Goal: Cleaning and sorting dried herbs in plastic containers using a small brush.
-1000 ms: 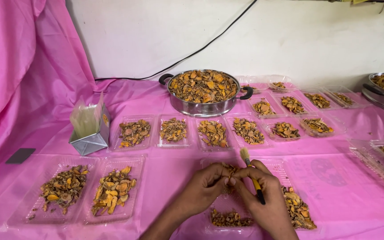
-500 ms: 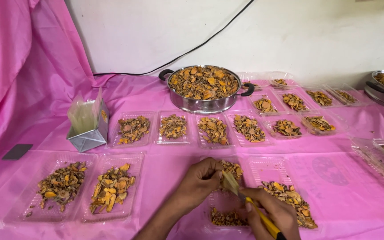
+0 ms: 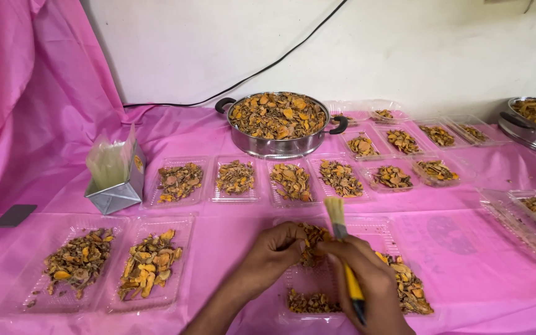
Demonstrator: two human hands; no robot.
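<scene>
Right hand [image 3: 367,285] now grips yellow-handled bristle brush [image 3: 341,239] upright again, bristles raised from half-second-ago tilt; left hand [image 3: 274,248] pinches dried orange-brown flakes [image 3: 310,239] over clear plastic tray [image 3: 373,232]; brushing seems underway.

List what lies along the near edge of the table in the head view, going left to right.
Dark flat card → tray of brownish dried pieces → tray of yellower dried pieces → left hand pinching dried pieces → right hand holding a yellow-handled brush → clear trays at the right edge.
</scene>
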